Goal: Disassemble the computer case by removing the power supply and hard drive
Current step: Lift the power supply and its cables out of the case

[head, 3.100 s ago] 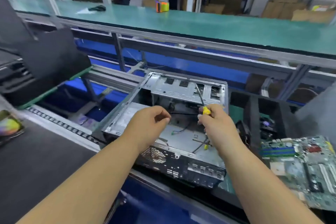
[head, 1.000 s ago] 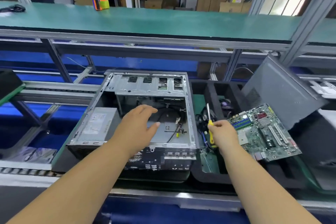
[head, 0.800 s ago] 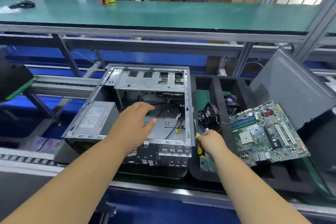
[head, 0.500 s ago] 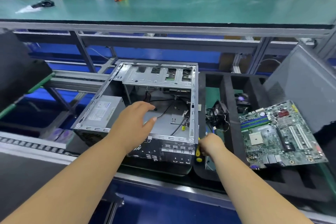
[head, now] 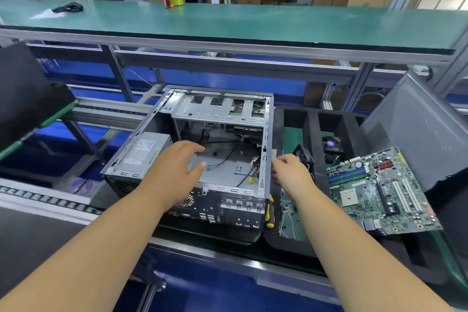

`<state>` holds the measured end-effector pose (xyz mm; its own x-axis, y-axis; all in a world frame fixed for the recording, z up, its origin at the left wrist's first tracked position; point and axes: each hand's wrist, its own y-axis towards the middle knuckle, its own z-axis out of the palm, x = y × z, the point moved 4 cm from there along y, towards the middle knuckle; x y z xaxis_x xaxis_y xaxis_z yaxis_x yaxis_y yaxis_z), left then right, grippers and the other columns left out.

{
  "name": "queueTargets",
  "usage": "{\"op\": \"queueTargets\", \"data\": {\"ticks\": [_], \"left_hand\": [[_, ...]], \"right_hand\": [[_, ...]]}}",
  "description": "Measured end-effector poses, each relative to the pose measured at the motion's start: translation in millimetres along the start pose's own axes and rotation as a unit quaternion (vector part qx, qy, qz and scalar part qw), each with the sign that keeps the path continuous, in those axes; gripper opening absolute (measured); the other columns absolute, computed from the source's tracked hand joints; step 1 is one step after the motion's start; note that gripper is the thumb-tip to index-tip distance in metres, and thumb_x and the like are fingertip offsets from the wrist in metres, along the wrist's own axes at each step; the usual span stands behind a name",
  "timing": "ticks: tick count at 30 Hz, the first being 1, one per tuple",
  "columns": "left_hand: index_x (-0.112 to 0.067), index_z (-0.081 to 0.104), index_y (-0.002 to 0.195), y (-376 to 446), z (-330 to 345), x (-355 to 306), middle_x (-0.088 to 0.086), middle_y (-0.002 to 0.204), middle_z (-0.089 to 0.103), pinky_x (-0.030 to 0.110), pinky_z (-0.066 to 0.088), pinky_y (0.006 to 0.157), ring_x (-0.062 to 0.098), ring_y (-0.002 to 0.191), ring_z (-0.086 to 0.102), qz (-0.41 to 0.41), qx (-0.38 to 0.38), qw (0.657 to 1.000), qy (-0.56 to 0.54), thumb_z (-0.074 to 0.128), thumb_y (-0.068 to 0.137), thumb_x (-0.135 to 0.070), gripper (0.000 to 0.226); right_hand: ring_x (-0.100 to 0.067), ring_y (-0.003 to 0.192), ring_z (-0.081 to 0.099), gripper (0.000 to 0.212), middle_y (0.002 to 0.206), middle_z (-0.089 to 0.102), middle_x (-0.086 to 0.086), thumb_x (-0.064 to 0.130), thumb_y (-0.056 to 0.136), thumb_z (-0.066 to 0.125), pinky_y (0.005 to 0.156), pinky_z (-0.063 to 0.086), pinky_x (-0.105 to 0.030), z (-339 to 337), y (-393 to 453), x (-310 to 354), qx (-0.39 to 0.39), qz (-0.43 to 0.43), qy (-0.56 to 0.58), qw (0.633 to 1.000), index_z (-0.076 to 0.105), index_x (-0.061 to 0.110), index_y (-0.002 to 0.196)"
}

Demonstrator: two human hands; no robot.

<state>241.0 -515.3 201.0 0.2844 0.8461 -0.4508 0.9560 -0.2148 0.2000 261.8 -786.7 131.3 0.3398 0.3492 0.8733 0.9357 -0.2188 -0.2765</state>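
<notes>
An open metal computer case [head: 264,149] lies on its side on the conveyor in front of me. The grey power supply [head: 144,153] sits in its left near corner. A drive cage [head: 217,109] spans the far end, with loose black cables [head: 228,157] on the case floor. My left hand [head: 177,170] hovers open over the case interior beside the power supply. My right hand [head: 291,172] is open just outside the case's right wall and holds nothing. A yellow and black screwdriver [head: 270,211] lies in the black tray against the case's near right corner.
A black foam tray [head: 314,129] to the right holds a fan, screws and a green motherboard [head: 379,190]. A grey side panel [head: 417,129] leans at the far right. A green shelf [head: 240,23] runs across above. Another black tray [head: 22,99] is at left.
My right hand has put the screwdriver down beside the case's near right corner and moved up, empty, along the right wall. My left hand stays over the case interior.
</notes>
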Motion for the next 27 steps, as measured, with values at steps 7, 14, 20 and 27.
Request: {"op": "queueTargets", "data": {"ticks": [7, 14, 20, 27], "left_hand": [[-0.014, 0.057, 0.133, 6.6, -30.3, 64.3, 0.007, 0.139, 0.052, 0.045, 0.034, 0.110, 0.028, 0.128, 0.046, -0.064, -0.057, 0.991, 0.107, 0.060, 0.094, -0.035, 0.044], [-0.015, 0.062, 0.127, 18.2, -33.9, 108.0, 0.006, 0.134, 0.057, 0.045, 0.037, 0.107, 0.027, 0.126, 0.049, -0.053, -0.050, 0.991, 0.113, 0.060, 0.091, -0.045, 0.047], [-0.014, 0.064, 0.124, 35.2, -35.9, 122.3, 0.007, 0.131, 0.059, 0.048, 0.040, 0.105, 0.028, 0.125, 0.051, -0.026, -0.065, 0.992, 0.109, 0.057, 0.092, -0.048, 0.048], [-0.017, 0.059, 0.132, 67.2, -41.4, 155.2, 0.003, 0.138, 0.054, 0.046, 0.034, 0.111, 0.023, 0.132, 0.044, -0.023, -0.051, 0.993, 0.107, 0.056, 0.092, -0.050, 0.052]], "right_hand": [[-0.026, 0.126, 0.051, 0.076, 0.159, 0.031, 0.000, 0.057, 0.094, 0.052, 0.088, 0.046, -0.034, 17.6, -33.4, 35.7, 0.049, 0.005, -0.032, 0.998, 0.020, 0.026, 0.156], [-0.012, 0.043, 0.040, 0.077, 0.129, 0.051, -0.009, 0.004, 0.092, 0.049, 0.035, 0.031, -0.020, 33.1, -29.2, 39.8, -0.012, 0.021, -0.060, 0.998, 0.016, 0.032, 0.155], [-0.021, 0.057, 0.039, 0.072, 0.091, 0.059, -0.006, 0.000, 0.085, 0.042, 0.041, 0.030, -0.023, 42.8, -20.6, 49.9, -0.033, 0.027, -0.069, 0.997, 0.033, 0.041, 0.143], [-0.023, 0.062, 0.043, 0.071, 0.102, 0.062, -0.011, 0.002, 0.087, 0.042, 0.042, 0.034, -0.024, 67.2, 6.6, 68.5, -0.042, 0.041, -0.078, 0.995, 0.030, 0.039, 0.146]]}}
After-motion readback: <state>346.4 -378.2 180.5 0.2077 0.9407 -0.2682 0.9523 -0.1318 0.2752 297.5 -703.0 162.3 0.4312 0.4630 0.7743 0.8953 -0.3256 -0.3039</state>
